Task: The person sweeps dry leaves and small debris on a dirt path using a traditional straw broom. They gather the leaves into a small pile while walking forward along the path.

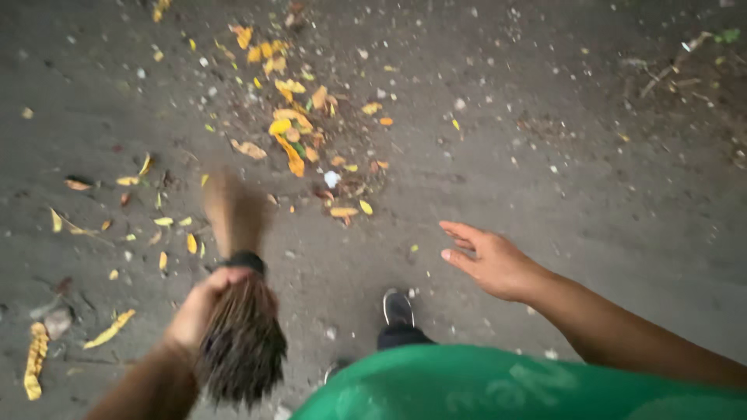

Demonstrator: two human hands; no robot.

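My left hand (pixel 198 307) grips a bundle broom of thin brown sticks (pixel 240 334) near its bound black band. The sweeping end (pixel 232 210) is blurred and points up the frame toward a heap of yellow and orange fallen leaves (pixel 294 128) on the dark ground. My right hand (pixel 489 260) hangs out to the right, fingers spread, holding nothing. My dark shoe (pixel 398 307) and green shirt (pixel 506 385) show at the bottom.
Loose yellow leaves (pixel 163 225) lie scattered left of the broom, with long yellow pods (pixel 35 358) at the lower left. Twigs and dry debris (pixel 669 74) sit at the upper right on the grey paved ground (pixel 591 194).
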